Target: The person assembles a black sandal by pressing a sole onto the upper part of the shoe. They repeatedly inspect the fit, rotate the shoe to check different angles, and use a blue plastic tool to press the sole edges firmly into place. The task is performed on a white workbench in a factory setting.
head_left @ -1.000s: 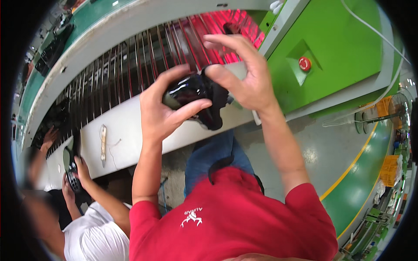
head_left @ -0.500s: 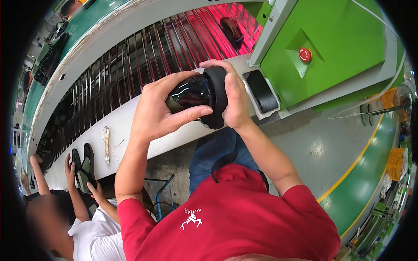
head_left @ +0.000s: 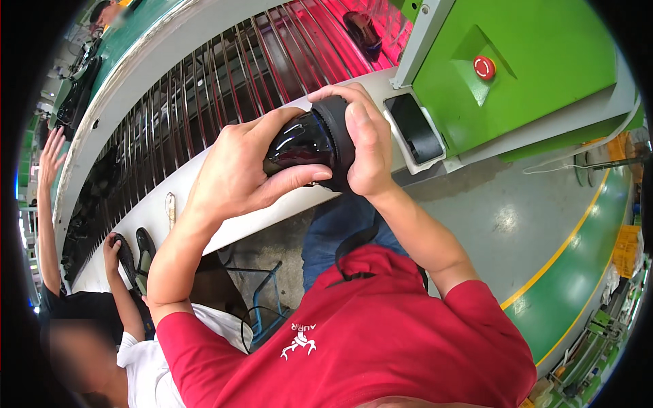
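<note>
Both my hands hold a shoe above the white ledge, with its glossy black toe (head_left: pixel 299 141) to the left and its thick dark sole (head_left: pixel 340 146) to the right. My left hand (head_left: pixel 235 160) wraps around the shiny upper, thumb lying along its lower side. Against the sole's outer face presses my right hand (head_left: pixel 369 139), its fingertips curling over the far end. The rest of the shoe is hidden by my hands.
Beyond the ledge (head_left: pixel 235 228) runs a conveyor of metal rods (head_left: pixel 204 102), with another dark shoe (head_left: pixel 362 34) under red light. A phone (head_left: pixel 413 127) lies beside a green machine panel with a red button (head_left: pixel 483 67). At left, a co-worker in white (head_left: pixel 160 360) handles shoe parts.
My grip on the shoe stays much the same, while the view has shifted slightly. At far left, a co-worker's arm has reached up toward the green bench.
</note>
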Available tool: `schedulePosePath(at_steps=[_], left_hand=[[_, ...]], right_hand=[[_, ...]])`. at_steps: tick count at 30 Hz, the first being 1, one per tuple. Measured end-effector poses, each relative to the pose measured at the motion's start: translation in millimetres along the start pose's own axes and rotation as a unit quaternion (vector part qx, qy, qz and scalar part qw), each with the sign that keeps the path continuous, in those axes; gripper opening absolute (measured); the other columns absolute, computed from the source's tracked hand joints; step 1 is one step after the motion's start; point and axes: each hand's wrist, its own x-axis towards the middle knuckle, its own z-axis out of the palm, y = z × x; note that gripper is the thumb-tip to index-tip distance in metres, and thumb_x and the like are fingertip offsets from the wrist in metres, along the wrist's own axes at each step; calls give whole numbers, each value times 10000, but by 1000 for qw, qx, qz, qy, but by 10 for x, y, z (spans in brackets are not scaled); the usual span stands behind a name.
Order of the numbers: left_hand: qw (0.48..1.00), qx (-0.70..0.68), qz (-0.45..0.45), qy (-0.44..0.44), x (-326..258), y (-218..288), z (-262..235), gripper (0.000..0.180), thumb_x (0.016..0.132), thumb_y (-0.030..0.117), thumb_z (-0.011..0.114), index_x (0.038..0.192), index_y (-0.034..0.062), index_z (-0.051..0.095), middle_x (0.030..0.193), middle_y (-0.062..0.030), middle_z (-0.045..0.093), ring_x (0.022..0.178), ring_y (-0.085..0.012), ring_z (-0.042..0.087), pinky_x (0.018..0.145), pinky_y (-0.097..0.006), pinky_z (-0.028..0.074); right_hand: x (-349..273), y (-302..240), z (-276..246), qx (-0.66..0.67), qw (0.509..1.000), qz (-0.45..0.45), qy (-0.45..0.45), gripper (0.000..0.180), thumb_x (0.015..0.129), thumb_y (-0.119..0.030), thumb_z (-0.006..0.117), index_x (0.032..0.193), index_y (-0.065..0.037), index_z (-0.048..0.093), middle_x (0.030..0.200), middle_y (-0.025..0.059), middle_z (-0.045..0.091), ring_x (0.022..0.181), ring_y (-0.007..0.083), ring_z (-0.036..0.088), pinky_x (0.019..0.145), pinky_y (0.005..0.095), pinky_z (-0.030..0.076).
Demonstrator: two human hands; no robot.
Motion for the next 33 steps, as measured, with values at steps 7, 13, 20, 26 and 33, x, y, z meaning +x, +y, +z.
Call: schedulePosePath(at_steps=[7, 13, 20, 26, 33], left_hand=[[1000, 10, 27, 9, 7, 20, 13, 799, 826, 479, 945, 1330, -69, 656, 970, -247, 777, 905, -403, 811, 803, -420, 621], [999, 43, 23, 4, 49, 95, 33, 786, 829, 490, 940, 1300, -72, 657, 916, -250, 775, 885, -434, 800, 769, -437, 624], [996, 81, 19, 26, 1, 178, 124, 778, 834, 491, 934, 1301, -66, 656, 976, -241, 771, 861, -440, 790, 741, -441, 621], [995, 98, 18, 27, -32, 221, 129, 765, 823, 480, 943, 1279, -64, 659, 954, -218, 763, 822, -415, 786, 726, -427, 618], [995, 4, 48, 83, -134, 83, 172, 731, 805, 478, 938, 1246, -53, 696, 928, -187, 761, 812, -357, 799, 757, -385, 617]], right_hand=[[40, 54, 5, -44, 996, -78, 0, 523, 1096, -394, 461, 1194, 58, 705, 1034, 135, 642, 882, 231, 636, 829, 349, 502], [136, -65, -162, -117, 985, -93, -88, 510, 1101, -366, 428, 1193, 67, 681, 1061, 189, 651, 904, 285, 660, 821, 390, 529], [95, -152, -209, -189, 973, -73, -114, 593, 1100, -394, 340, 1204, 95, 659, 1140, 217, 675, 1013, 323, 682, 922, 413, 537], [124, -178, -256, -202, 965, -80, -149, 595, 1108, -406, 341, 1207, 86, 660, 1131, 216, 673, 1008, 328, 684, 899, 419, 545], [86, -143, -191, -171, 961, -153, -154, 440, 1073, -356, 590, 1262, 40, 625, 1124, 213, 656, 951, 363, 672, 854, 438, 550]])
